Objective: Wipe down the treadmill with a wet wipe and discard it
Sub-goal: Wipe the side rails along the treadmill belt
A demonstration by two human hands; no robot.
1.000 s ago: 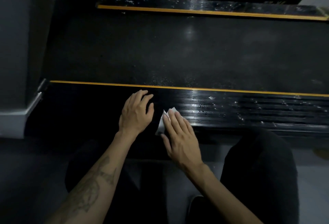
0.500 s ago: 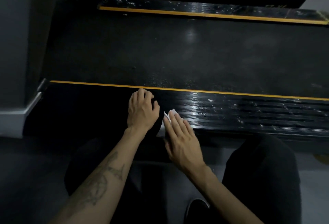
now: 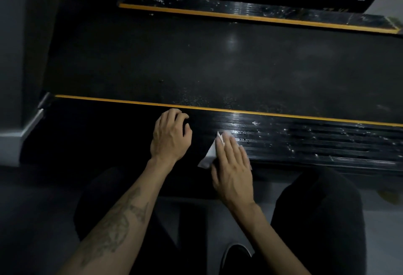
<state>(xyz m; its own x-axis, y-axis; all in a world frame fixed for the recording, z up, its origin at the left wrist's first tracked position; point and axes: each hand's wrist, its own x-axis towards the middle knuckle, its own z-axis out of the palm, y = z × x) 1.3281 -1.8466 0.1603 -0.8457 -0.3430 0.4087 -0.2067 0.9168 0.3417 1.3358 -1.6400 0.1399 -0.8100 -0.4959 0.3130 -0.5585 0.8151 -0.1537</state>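
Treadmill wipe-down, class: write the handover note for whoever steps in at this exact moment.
Left hand: fingers curled, resting on the near side rail, holding nothing.
Right hand: flat, straight fingers pressing the wet wipe onto that rail.
Done: cannot tell; the rail's left part looks plain dark.
Left: white specks show on the rail to the right, on the far side rail and on the belt. Then discard the wipe; no bin in view.

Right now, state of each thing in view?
White wet wipe: flat on rail, under right hand.
Right hand: fingers straight, pressing wipe.
Left hand: fingers curled, resting on rail.
Ribbed black side rail: speckled with droplets.
Black treadmill belt: bare.
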